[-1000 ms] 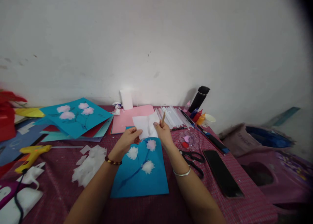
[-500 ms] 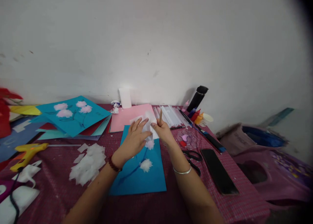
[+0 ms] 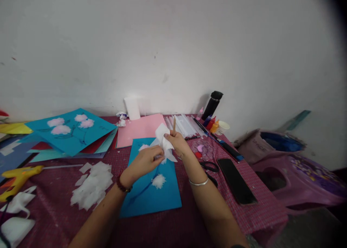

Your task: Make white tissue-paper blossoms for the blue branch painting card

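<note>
My right hand (image 3: 175,141) grips a white tissue (image 3: 163,136), and a thin wooden stick (image 3: 174,124) stands up from the same fingers. Close to its left, my left hand (image 3: 148,160) has its fingers curled and pressed together at the tissue's lower edge; whatever they pinch is too small to make out. Both hands are above a blue sheet (image 3: 155,201), which bears a painted stem and fluffy white and pale pink flowers (image 3: 158,181). A pile of white tissue pieces (image 3: 93,186) lies left of the sheet.
Blue flower sheets (image 3: 73,130) and a yellow glue gun (image 3: 20,177) lie at the left. Pink paper (image 3: 139,128) is behind the hands. Scissors (image 3: 210,166), a phone (image 3: 236,181), paint bottles (image 3: 210,123) and a black flask (image 3: 213,105) are at the right.
My left hand has moved down and left, its spread fingers now curled. The tissue in my right hand has come up into clearer view. The whole view has shifted slightly to the right.
</note>
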`<state>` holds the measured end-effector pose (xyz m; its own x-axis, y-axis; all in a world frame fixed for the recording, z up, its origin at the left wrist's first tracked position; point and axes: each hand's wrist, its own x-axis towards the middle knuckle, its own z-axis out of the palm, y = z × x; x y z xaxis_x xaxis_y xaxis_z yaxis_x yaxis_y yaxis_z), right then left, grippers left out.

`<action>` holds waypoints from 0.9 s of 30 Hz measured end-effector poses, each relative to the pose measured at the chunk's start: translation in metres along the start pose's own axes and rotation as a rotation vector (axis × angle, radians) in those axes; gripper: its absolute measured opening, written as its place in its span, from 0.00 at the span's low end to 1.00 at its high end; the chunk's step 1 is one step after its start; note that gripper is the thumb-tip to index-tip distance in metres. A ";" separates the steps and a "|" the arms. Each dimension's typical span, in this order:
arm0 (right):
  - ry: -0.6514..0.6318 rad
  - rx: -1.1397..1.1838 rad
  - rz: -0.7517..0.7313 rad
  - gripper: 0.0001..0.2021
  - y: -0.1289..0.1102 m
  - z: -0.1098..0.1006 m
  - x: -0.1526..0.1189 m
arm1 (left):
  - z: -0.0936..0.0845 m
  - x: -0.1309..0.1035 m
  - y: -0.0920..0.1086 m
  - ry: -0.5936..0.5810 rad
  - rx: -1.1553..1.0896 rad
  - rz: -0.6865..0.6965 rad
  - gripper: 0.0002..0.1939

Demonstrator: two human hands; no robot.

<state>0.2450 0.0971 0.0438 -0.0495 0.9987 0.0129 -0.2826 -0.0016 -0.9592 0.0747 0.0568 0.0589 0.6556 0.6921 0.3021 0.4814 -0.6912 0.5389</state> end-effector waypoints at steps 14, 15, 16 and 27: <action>-0.014 0.147 0.111 0.18 0.010 -0.012 0.011 | -0.016 0.001 -0.009 0.213 -0.234 -0.099 0.05; 0.013 0.155 0.085 0.16 0.009 -0.011 0.012 | -0.018 0.000 -0.008 0.235 -0.302 -0.139 0.04; 0.043 0.162 0.052 0.15 0.007 -0.010 0.011 | -0.021 0.000 -0.008 0.257 -0.378 -0.194 0.04; -0.328 -0.374 -0.288 0.29 -0.026 0.018 -0.029 | -0.034 -0.006 -0.004 0.172 -0.849 -0.468 0.12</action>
<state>0.2361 0.0673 0.0735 -0.3326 0.8877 0.3183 0.0267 0.3463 -0.9377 0.0492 0.0620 0.0816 0.3790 0.9253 -0.0114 0.0490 -0.0077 0.9988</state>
